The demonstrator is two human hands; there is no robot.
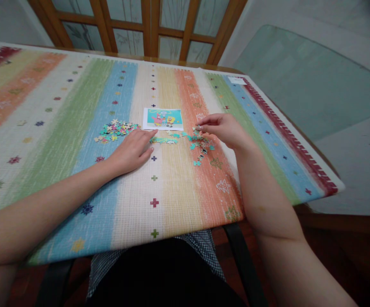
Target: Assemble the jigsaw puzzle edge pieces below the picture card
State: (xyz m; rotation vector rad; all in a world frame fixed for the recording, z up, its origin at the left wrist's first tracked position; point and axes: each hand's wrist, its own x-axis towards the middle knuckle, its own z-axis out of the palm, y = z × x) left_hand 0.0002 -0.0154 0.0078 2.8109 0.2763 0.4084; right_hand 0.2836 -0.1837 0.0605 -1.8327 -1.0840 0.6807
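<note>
The picture card (pixel 163 118) lies flat on the striped mat (pixel 76 128), and everything else sits around it. Just below the card's lower edge runs a short joined strip (pixel 164 140) of puzzle pieces. The left hand (pixel 133 150) rests palm down beside the strip, below and left of the card, fingers loosely spread and holding nothing. The right hand (pixel 225 130), right of the card, has its fingertips (pixel 199 127) drawn together over the scattered teal pieces (pixel 200 145) (whether a piece sits between them is too small to tell). A mixed loose pile (pixel 116 129) lies left of the card.

The pieces look like thin, light, stiff cardboard. They should slide easily on the woven mat, and their tabs would bend if forced. Each is best pinched by its edges between thumb and forefinger. The joined strip probably needs sliding flat, since lifting it would likely pull it apart.
</note>
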